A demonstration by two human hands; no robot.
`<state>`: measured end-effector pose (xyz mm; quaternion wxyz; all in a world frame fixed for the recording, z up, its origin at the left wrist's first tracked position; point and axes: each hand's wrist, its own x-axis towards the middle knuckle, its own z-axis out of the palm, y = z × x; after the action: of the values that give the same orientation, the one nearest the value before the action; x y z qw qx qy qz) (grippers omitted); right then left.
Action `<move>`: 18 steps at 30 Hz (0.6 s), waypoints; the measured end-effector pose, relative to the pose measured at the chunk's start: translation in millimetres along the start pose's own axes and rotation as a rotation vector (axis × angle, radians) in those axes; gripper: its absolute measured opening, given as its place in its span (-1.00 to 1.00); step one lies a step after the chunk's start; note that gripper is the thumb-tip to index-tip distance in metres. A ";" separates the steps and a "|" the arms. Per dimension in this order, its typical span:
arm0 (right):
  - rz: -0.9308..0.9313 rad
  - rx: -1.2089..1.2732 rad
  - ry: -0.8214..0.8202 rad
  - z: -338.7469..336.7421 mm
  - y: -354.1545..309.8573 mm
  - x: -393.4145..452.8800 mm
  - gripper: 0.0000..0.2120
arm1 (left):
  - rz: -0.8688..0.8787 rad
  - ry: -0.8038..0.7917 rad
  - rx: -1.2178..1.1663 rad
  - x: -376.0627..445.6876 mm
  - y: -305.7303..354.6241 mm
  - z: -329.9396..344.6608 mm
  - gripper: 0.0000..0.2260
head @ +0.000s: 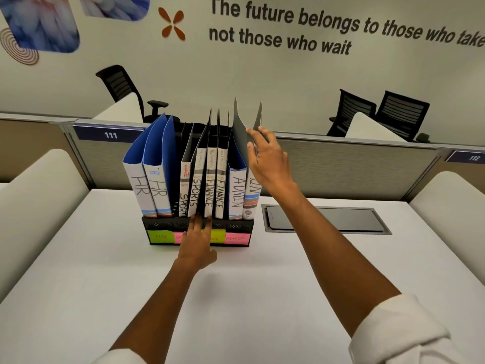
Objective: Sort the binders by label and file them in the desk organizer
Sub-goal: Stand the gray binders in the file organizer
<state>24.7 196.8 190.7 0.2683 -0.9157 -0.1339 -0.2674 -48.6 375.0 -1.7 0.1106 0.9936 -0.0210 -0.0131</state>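
Observation:
A black mesh desk organizer (236, 226) stands on the white desk, with coloured sticky labels reading HR and ADMIN on its front. Binders stand upright in it: two blue HR binders (147, 179), two SPORTS binders (193, 187), two FINANCE binders (215, 190) and two ADMIN binders (237, 190). My left hand (196, 243) lies against the organizer's front, straight fingers touching the bottoms of the SPORTS and FINANCE binders. My right hand (267, 158) is at the rightmost ADMIN binder (253, 195), its fingers on the grey cover near the top.
A recessed grey cable hatch (328, 219) lies in the desk right of the organizer. A grey partition (354, 164) with plates 111 and 112 runs behind. White curved dividers (39, 193) flank both sides. Black office chairs (380, 114) stand beyond.

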 end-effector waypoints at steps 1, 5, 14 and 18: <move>0.003 0.007 -0.010 4.1 1.7 -4.6 -0.62 | 0.002 0.002 0.001 -0.2 -0.1 -0.5 -0.11; 0.028 0.030 -0.042 15.6 8.2 -18.3 -0.60 | 0.005 0.007 -0.003 -0.7 -0.4 -0.8 -0.12; 0.055 0.074 -0.097 32.7 28.7 -43.3 -0.58 | 0.002 0.026 -0.025 -0.1 -2.0 2.4 -0.10; 0.062 0.090 -0.107 37.2 32.4 -49.9 -0.57 | 0.004 0.040 -0.023 -1.1 -1.0 4.4 -0.09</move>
<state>11.9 186.1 122.6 0.3097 -0.9194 -0.1316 -0.2035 -49.9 375.1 -6.2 0.1224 0.9922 -0.0208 0.0066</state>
